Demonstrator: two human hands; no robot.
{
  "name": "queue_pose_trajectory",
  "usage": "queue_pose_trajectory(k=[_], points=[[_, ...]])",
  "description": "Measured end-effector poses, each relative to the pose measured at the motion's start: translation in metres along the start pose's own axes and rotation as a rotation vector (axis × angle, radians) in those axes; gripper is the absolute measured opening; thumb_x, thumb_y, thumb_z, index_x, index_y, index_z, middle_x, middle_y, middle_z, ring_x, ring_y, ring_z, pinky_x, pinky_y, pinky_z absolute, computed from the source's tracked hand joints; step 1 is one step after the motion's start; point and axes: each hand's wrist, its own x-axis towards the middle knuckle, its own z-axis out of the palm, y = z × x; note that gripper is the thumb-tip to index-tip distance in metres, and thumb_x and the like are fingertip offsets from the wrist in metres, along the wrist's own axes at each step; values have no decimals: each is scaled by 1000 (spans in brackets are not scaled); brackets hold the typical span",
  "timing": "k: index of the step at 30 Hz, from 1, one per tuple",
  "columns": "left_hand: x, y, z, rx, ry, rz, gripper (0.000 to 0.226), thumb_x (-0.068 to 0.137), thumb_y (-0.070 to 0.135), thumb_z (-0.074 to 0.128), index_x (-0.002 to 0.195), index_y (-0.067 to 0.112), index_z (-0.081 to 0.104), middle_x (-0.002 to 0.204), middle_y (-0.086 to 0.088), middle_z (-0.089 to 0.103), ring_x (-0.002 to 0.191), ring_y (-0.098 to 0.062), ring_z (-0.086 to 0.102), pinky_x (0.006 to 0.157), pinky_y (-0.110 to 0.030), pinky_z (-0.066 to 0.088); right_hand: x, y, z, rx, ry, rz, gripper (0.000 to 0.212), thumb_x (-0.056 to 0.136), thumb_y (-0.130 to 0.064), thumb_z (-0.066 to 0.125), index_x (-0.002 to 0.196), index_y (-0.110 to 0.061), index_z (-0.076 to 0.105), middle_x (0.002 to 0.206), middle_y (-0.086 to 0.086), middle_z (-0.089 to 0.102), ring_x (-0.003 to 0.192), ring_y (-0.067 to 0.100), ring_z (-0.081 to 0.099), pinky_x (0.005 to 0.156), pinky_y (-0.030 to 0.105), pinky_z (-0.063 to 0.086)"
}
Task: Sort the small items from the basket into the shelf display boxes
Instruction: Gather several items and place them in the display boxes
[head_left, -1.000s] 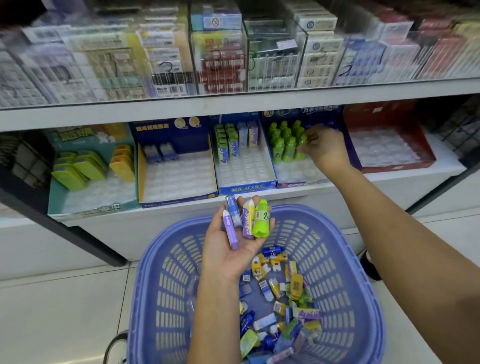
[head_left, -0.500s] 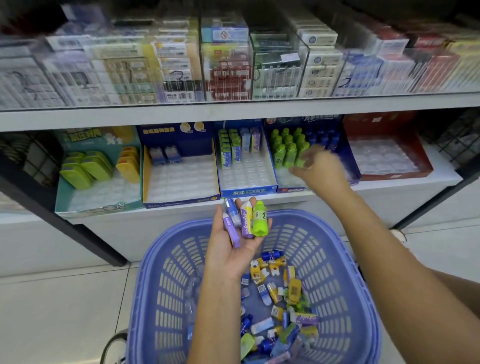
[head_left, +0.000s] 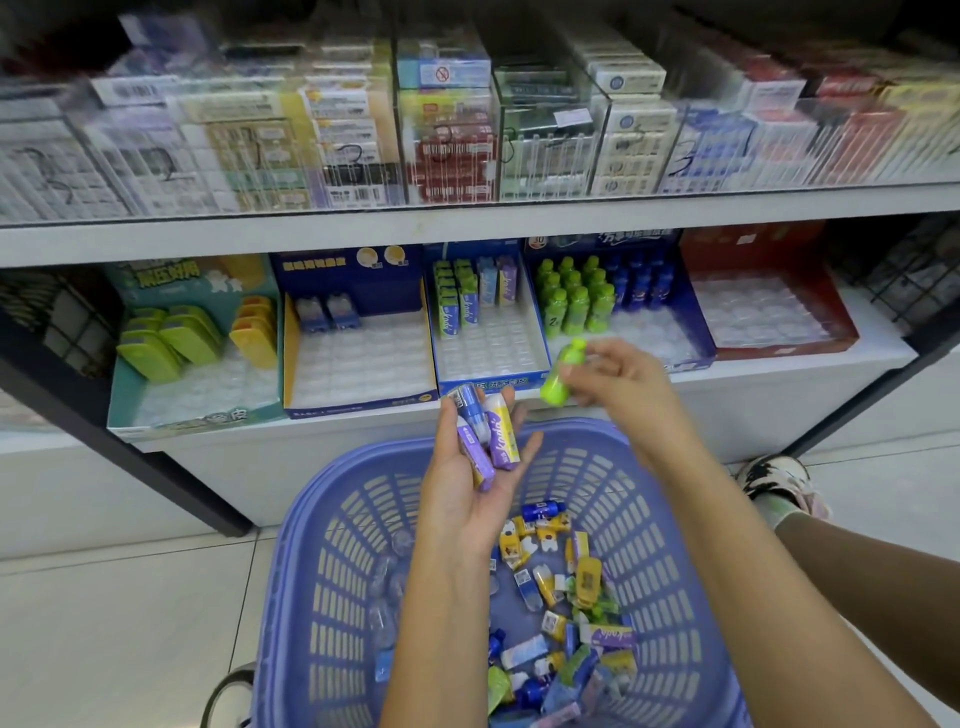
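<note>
A purple plastic basket (head_left: 332, 587) stands on the floor below the shelf, with several small colourful items (head_left: 558, 613) in its bottom. Above it my left hand (head_left: 475, 478) lies palm up and holds three small items (head_left: 485, 434): a blue bottle and two purple packs. My right hand (head_left: 621, 382) pinches a small green bottle (head_left: 560, 373) just right of the left hand's fingertips. On the lower shelf, a blue display box (head_left: 675, 332) holds rows of green and blue bottles. The box to its left (head_left: 488, 358) holds green, blue and purple packs.
Further left stand a dark blue box (head_left: 358, 364) with two blue items and a teal box (head_left: 197, 389) with green and yellow cases. A red box (head_left: 769, 312) stands at the right. Boxed goods fill the upper shelf (head_left: 467, 228). A shoe (head_left: 779, 483) shows on the floor.
My right hand came back from the green bottle rows and took the green bottle off my left palm. The left hand now holds three items instead of several.
</note>
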Motion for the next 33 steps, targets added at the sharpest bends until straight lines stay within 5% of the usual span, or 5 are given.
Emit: queue_pose_trajectory(k=[4,10,20,27,33], points=[[-2,1,-1,-32,38,-45,46,93,43,50,120,7,59,110,-14,70,90,-24,71,74,-35,59,39,-13,-10,-271,247,-294,33,76,-16,77,102,-13,57,83,-4,61,71,6,58,61,6,45],[0,0,-2,142,118,-41,43,96,43,47,103,5,66,103,-13,72,82,-18,69,56,-24,55,80,4,5,-478,163,-333,32,76,-6,75,101,-3,56,71,-7,51,69,17,53,63,16,45],[0,4,-10,235,100,-45,46,93,42,51,111,1,63,104,-15,72,95,-24,70,70,-31,59,91,17,10,-700,159,-288,30,73,-11,76,93,-5,54,77,8,59,76,28,60,68,36,50],[-6,5,-5,109,84,-32,39,94,36,52,104,0,63,104,-19,71,93,-28,71,73,-34,60,54,2,6,-607,151,-292,33,76,-14,75,103,-10,56,99,4,63,70,15,59,61,19,42],[-4,7,-4,172,71,33,33,94,36,53,93,5,66,87,-13,73,81,-22,72,70,-34,59,-17,-7,20,-253,-444,-9,49,61,-42,81,105,-28,65,103,-7,67,96,8,65,87,24,50]])
